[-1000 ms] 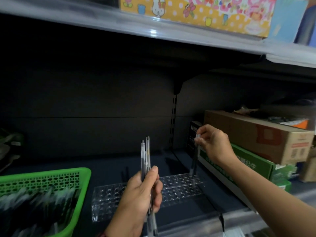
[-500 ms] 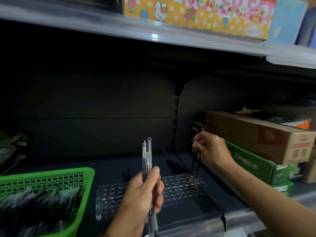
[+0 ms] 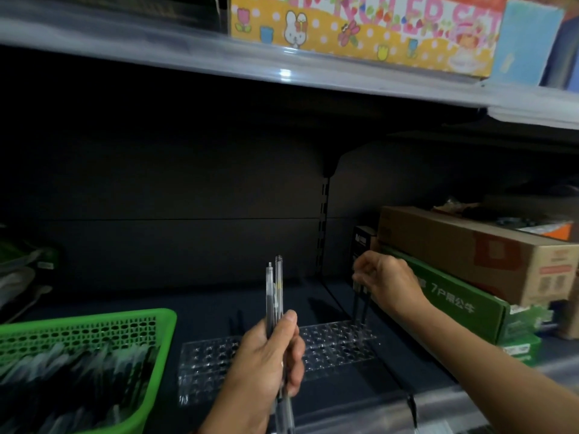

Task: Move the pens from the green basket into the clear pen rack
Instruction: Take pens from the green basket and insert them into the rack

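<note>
A person's left hand [image 3: 269, 364], nearest the camera, grips a small bunch of clear pens [image 3: 275, 292] upright by their lower barrels, with the thumb pressed across them. To its left the green basket [image 3: 94, 321] holds a blurred heap of pens [image 3: 72, 371], so most of the job looks undone. Just beyond the left hand the clear pen rack [image 3: 338, 343] lies flat on the dark shelf [image 3: 219, 311], nearly all its holes unfilled. At its far right corner the right hand [image 3: 385, 280] pinches the tops of two dark pens [image 3: 360, 305] standing in the holes. The pens look light, stiff and smooth, apt to slide in a loose fist; a fingertip pinch high on the barrel seems best for steering a tip into a hole. Behind the right hand, a cardboard box [image 3: 454, 245] sits on a green box [image 3: 463, 308].
</note>
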